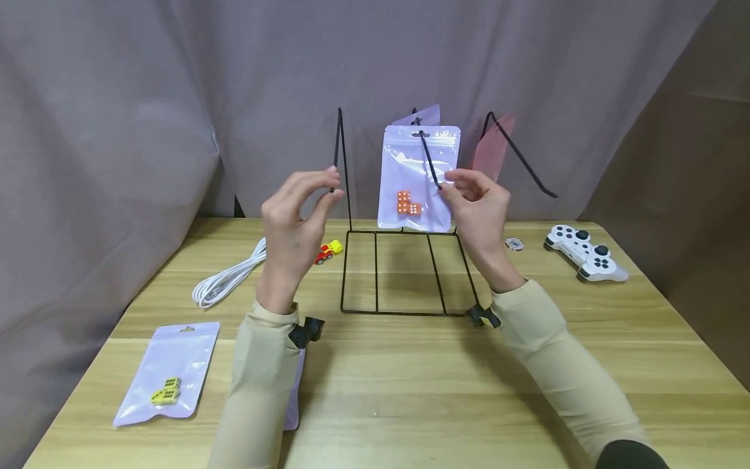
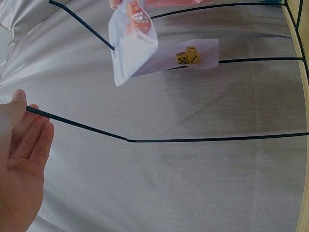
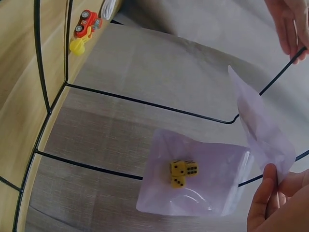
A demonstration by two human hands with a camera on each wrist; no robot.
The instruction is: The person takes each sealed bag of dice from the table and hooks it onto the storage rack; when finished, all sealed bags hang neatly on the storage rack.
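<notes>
A black wire rack (image 1: pixel 409 314) with three upward hooks stands on the table. My left hand (image 1: pixel 295 221) pinches the tip of the rack's left hook (image 2: pixel 79 124) between thumb and fingers. My right hand (image 1: pixel 483 212) pinches the right edge of a purple zip bag (image 1: pixel 389 176) holding orange dice (image 1: pixel 404 203). The middle hook (image 1: pixel 430 161) passes through this bag's hanging hole. Behind it on the same hook hangs another purple bag (image 3: pixel 159 193) with yellow dice (image 3: pixel 178 169). A red bag (image 1: pixel 494 151) hangs on the right hook (image 1: pixel 523 159).
At the left front lies a purple bag (image 1: pixel 170 352) with yellow dice; another purple bag (image 1: pixel 293 397) is partly hidden by my left sleeve. Around the rack are a white cable (image 1: pixel 225 280), a red-and-yellow toy car (image 1: pixel 328 251), a poker chip (image 1: pixel 514 243) and a white game controller (image 1: pixel 586 253).
</notes>
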